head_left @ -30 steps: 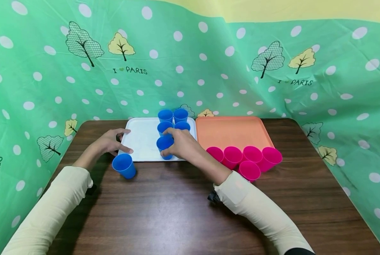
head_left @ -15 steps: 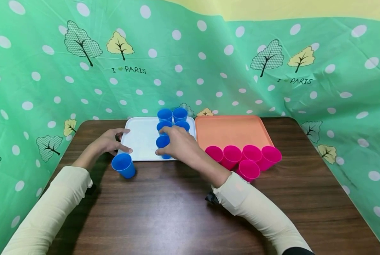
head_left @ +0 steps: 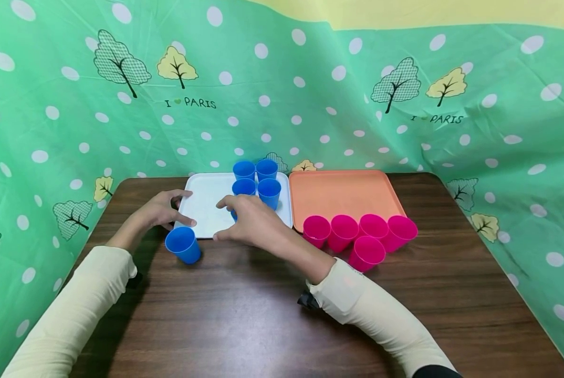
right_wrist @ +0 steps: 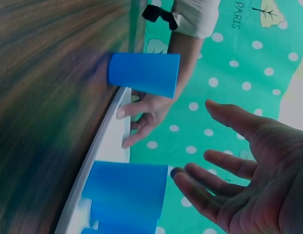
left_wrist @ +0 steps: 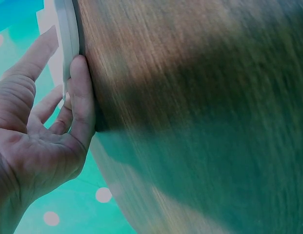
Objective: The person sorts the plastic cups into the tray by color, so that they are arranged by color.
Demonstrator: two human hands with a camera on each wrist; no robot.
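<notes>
Your left hand rests its spread fingers and thumb against the left rim of a white rectangular tray, while your right hand hovers by the tray's near edge, fingers parted and holding nothing. Beside that right hand stands the nearest of five blue tapered plastic cups on the tray, mostly hidden behind it in the head view; the other four form two pairs farther back. A lone blue plastic cup stands upright on the brown wood-grain tabletop, just beside the tray's near left corner and close to your left hand. To the right lies an orange rectangular tray, with five hot-pink tapered plastic cups clustered at its near edge. Behind hangs a green cloth printed with white dots and trees, its black lettering reading "I PARIS" around a small heart, twice; at far left, only "PARIS" shows.
</notes>
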